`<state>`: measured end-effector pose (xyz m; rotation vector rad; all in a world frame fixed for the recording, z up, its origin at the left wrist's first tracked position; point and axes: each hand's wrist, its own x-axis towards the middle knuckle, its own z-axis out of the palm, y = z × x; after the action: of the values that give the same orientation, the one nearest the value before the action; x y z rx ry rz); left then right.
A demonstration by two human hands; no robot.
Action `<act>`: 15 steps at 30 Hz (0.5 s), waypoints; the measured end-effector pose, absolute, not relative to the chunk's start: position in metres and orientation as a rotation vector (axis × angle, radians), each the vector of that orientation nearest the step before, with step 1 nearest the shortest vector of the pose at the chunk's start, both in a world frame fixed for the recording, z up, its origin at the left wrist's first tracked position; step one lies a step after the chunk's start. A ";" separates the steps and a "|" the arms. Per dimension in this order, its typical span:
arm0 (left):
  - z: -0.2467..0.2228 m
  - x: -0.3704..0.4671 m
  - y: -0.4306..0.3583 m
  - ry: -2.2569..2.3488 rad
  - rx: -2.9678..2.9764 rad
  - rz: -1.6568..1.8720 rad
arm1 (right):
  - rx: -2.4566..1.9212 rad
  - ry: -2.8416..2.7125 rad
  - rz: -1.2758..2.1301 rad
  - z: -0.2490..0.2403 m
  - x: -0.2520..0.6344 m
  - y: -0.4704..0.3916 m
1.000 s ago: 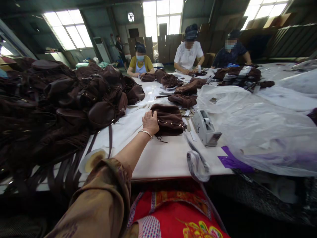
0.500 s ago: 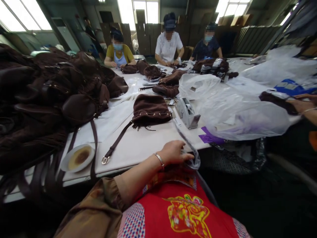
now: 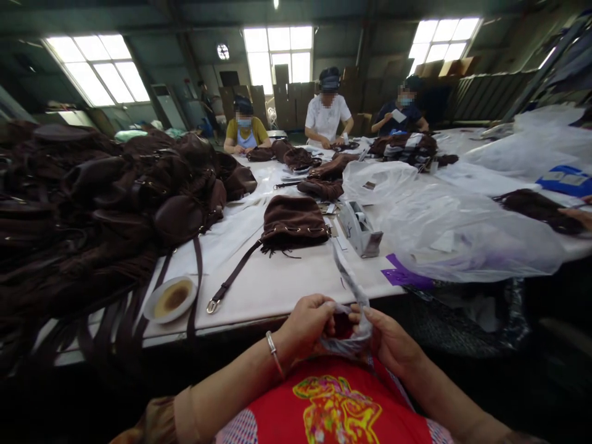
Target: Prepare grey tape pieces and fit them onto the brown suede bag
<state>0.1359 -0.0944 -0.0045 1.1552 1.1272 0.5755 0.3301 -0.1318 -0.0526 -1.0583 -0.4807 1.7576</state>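
A dark brown drawstring bag (image 3: 296, 223) with fringe lies on the table in front of me. From its right side a strap in thin greyish wrapping (image 3: 345, 271) runs over the table edge and loops between my hands. My left hand (image 3: 309, 322) is closed, pinching the left part of this loop. On the loop's other side, my right hand (image 3: 393, 338) has its fingers curled round the wrapped strap. The bag's bare strap end with a metal buckle (image 3: 213, 305) stretches to the left, apart from both hands.
A large heap of brown bags (image 3: 111, 197) fills the left. A white bowl (image 3: 170, 299) of brownish paste sits near the front edge. To the right stand a tape dispenser (image 3: 359, 229) and clear plastic bags (image 3: 462, 222). Three co-workers sit opposite; another person's hand (image 3: 576, 216) shows far right.
My right hand has come into view and grips the wrapped strap. My left hand has gone from reaching with extended fingers to a closed pinch, lower down. The view has tilted upward.
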 end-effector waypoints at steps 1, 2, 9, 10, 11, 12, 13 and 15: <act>-0.007 0.127 -0.097 1.136 1.055 0.571 | -1.043 -0.429 1.747 -0.046 0.325 -0.129; -0.011 0.117 -0.100 1.157 1.035 0.535 | -1.024 -0.405 1.734 -0.040 0.321 -0.126; -0.012 0.090 -0.107 1.047 1.812 0.459 | -0.907 -0.486 1.705 0.004 0.296 -0.108; -0.008 0.093 -0.106 0.916 1.759 0.469 | -0.904 -0.482 1.702 0.008 0.291 -0.106; -0.004 0.097 -0.105 0.795 1.682 0.444 | -0.908 -0.478 1.696 0.010 0.286 -0.104; -0.002 0.100 -0.105 0.711 1.615 0.395 | -0.915 -0.472 1.688 0.011 0.282 -0.103; 0.000 0.102 -0.105 0.671 1.580 0.349 | -0.923 -0.463 1.678 0.009 0.279 -0.102; -0.001 0.103 -0.108 0.685 1.608 0.312 | -0.938 -0.435 1.675 0.001 0.276 -0.099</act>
<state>0.1028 -0.1083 -0.0008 1.6076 0.6845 0.3117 0.2758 -0.0989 0.0009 -0.9375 -0.4347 1.6752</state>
